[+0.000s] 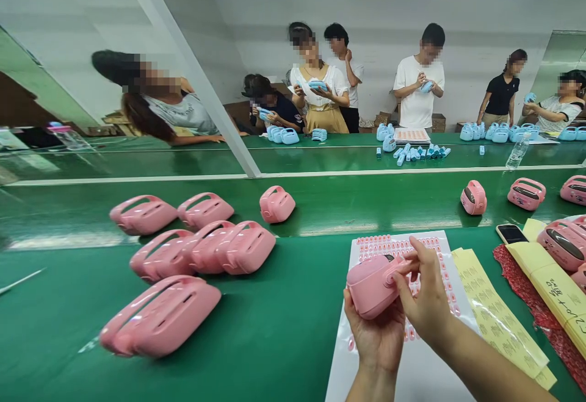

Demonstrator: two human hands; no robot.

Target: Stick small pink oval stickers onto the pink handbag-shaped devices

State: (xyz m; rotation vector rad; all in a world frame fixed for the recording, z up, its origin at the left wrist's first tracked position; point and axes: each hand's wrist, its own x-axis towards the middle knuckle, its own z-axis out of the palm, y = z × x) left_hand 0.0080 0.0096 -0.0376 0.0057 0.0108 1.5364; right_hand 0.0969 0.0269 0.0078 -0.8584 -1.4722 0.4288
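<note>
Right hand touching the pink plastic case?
Touching: the head view shows the right hand pinching the upper edge of the pink plastic case between its fingers, with no gap.

A plain white wall (366, 36) closes off the far side of the room, with cardboard boxes (438, 122) set low against it. Two long green worktops (55, 323) run across the view, divided by a pale metal rail (137, 179). A tilted mirror panel (59, 72) hangs at the left beside a diagonal metal strut (183, 66), and bright, even indoor light gleams along the green surfaces.
</note>
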